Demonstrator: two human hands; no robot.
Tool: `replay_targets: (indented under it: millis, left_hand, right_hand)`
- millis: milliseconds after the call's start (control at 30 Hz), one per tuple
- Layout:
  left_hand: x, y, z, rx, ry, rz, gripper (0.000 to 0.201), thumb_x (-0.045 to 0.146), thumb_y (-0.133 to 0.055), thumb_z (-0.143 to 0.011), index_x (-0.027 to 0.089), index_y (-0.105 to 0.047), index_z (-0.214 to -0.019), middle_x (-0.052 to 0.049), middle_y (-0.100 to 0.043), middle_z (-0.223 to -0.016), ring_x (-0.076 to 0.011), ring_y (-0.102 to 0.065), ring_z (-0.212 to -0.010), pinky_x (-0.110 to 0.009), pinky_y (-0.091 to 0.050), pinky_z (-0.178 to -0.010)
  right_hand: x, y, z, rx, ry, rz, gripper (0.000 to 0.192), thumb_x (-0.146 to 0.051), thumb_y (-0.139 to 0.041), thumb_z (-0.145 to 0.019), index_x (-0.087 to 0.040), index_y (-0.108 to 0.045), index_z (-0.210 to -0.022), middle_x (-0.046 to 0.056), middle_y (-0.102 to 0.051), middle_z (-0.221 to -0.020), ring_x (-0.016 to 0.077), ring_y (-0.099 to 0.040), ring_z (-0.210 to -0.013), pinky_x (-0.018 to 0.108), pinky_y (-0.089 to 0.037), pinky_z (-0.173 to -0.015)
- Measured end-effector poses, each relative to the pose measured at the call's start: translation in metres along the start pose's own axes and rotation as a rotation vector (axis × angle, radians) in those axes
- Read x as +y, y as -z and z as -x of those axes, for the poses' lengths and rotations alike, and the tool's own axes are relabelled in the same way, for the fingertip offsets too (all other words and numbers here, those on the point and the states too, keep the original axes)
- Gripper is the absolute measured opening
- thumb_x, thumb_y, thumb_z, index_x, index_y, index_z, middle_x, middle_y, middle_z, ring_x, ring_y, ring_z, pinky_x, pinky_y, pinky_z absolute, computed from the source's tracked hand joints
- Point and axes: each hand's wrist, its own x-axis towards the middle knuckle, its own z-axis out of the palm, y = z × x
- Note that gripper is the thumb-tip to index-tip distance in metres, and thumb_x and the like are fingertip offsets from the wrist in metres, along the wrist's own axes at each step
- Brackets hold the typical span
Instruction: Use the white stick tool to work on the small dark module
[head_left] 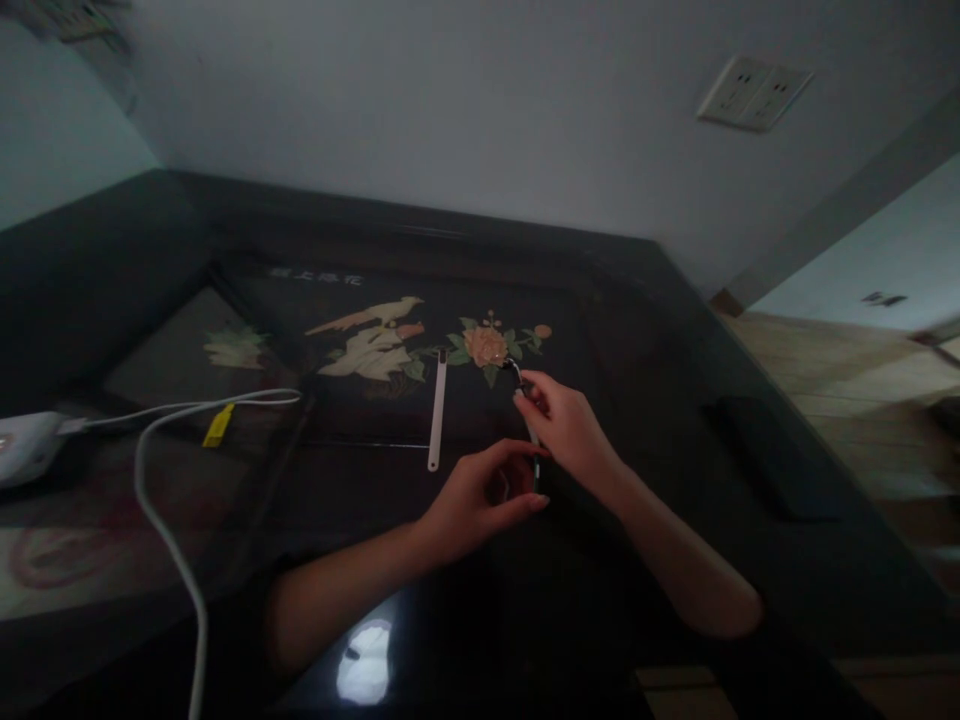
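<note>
A slender tool (537,476) with a bright tip is held over the middle of the bench (630,320), closer to the far edge than the right corner, its tip at the inlaid pink flower (486,346). The right hand (562,408) has its grip pinching the tool's upper part; the left hand (472,490) curves thumb and forefinger around its lower end, though whether they press on it I cannot tell. A loose pinch could let the tool slip and its tip mark the glossy top; poor light would make that likelier. The left hand, if swung outward, could knock the pale strip (437,415) beside it, and a snag on the white cable (171,548) towards the left edge could drag the yellow tag (217,426). Pale Chinese characters (319,277) run near the far edge: "上" and "花" seem readable, the others blurred. No brand can be made out.
</note>
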Motion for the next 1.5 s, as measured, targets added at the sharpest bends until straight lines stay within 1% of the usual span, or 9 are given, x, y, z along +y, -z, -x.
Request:
replay_targets:
  millis: [133,300,500,700,867,1033,1233,1367,1500]
  left_hand:
    - [0.000,0.001,0.001,-0.023,-0.041,-0.006,0.043,0.037,-0.068,-0.081,0.015,-0.059,-0.117,0.000,-0.060,-0.076,-0.0118,-0.053,-0.066,-0.023,-0.040,-0.059]
    - [-0.001,0.001,0.001,-0.008,-0.030,-0.003,0.044,0.041,-0.067,-0.081,0.016,-0.060,-0.117,-0.001,-0.061,-0.079,-0.0124,-0.053,-0.067,-0.022,-0.041,-0.059]
    - [-0.005,0.000,0.000,-0.002,-0.024,0.016,0.045,0.042,-0.066,-0.081,0.017,-0.059,-0.118,-0.001,-0.061,-0.078,-0.0138,-0.054,-0.068,-0.024,-0.042,-0.062]
    - [-0.005,0.001,0.001,0.012,-0.022,0.010,0.043,0.040,-0.066,-0.083,0.017,-0.059,-0.118,-0.001,-0.060,-0.079,-0.0135,-0.054,-0.069,-0.023,-0.042,-0.063]
    - [-0.005,0.001,0.000,0.027,-0.025,0.009,0.042,0.039,-0.066,-0.082,0.016,-0.060,-0.117,-0.001,-0.060,-0.079,-0.0127,-0.053,-0.069,-0.023,-0.041,-0.062]
    - [-0.005,0.001,0.000,0.018,-0.022,-0.007,0.044,0.040,-0.067,-0.082,0.016,-0.059,-0.118,0.000,-0.060,-0.077,-0.0119,-0.052,-0.066,-0.022,-0.040,-0.061]
    - [-0.002,0.001,0.003,-0.103,-0.052,-0.081,0.046,0.040,-0.071,-0.079,0.015,-0.060,-0.117,0.001,-0.061,-0.074,-0.0107,-0.053,-0.062,-0.021,-0.042,-0.058]
    - [-0.002,0.001,0.005,-0.211,-0.083,-0.157,0.048,0.042,-0.072,-0.078,0.015,-0.061,-0.116,0.001,-0.063,-0.074,-0.0119,-0.056,-0.063,-0.021,-0.044,-0.060]
    - [-0.005,0.002,0.006,-0.268,-0.157,-0.180,0.051,0.044,-0.073,-0.077,0.015,-0.060,-0.117,0.001,-0.063,-0.070,-0.0120,-0.057,-0.061,-0.021,-0.045,-0.058]
  right_hand:
    - [-0.014,-0.006,-0.018,-0.042,-0.060,0.091,0.044,-0.018,-0.055,-0.086,-0.014,-0.047,-0.129,0.005,-0.072,-0.081,0.0210,-0.068,-0.075,0.030,-0.045,-0.069]
    - [-0.021,-0.010,-0.022,-0.104,-0.090,0.202,0.022,-0.021,-0.048,-0.091,-0.017,-0.050,-0.112,0.008,-0.072,-0.085,0.0220,-0.068,-0.077,0.030,-0.043,-0.069]
    - [-0.025,-0.012,-0.023,-0.179,-0.090,0.328,0.022,-0.023,-0.043,-0.093,-0.017,-0.051,-0.113,0.013,-0.073,-0.092,0.0279,-0.070,-0.086,0.034,-0.046,-0.073]
    - [-0.027,-0.013,-0.024,-0.182,-0.095,0.423,0.027,-0.025,-0.040,-0.096,-0.017,-0.049,-0.120,0.015,-0.073,-0.097,0.0301,-0.071,-0.089,0.037,-0.050,-0.073]
    - [-0.025,-0.016,-0.024,-0.183,-0.081,0.451,0.025,-0.024,-0.040,-0.095,-0.017,-0.052,-0.116,0.015,-0.074,-0.095,0.0313,-0.072,-0.088,0.039,-0.051,-0.073]
    - [-0.026,-0.010,-0.022,-0.146,-0.050,0.445,0.022,-0.030,-0.047,-0.095,-0.019,-0.056,-0.111,0.013,-0.074,-0.092,0.0305,-0.071,-0.085,0.036,-0.049,-0.069]
    - [-0.026,-0.001,-0.024,-0.087,-0.012,0.387,0.023,-0.040,-0.048,-0.095,-0.022,-0.061,-0.099,0.008,-0.072,-0.088,0.0249,-0.069,-0.080,0.030,-0.042,-0.064]
    - [-0.034,-0.001,-0.027,-0.112,0.049,0.339,0.024,-0.040,-0.048,-0.095,-0.022,-0.065,-0.094,0.005,-0.073,-0.087,0.0215,-0.068,-0.081,0.028,-0.039,-0.063]
    - [-0.049,-0.009,-0.033,-0.177,0.139,0.316,0.024,-0.039,-0.051,-0.094,-0.023,-0.069,-0.093,0.004,-0.074,-0.089,0.0198,-0.068,-0.082,0.027,-0.041,-0.064]
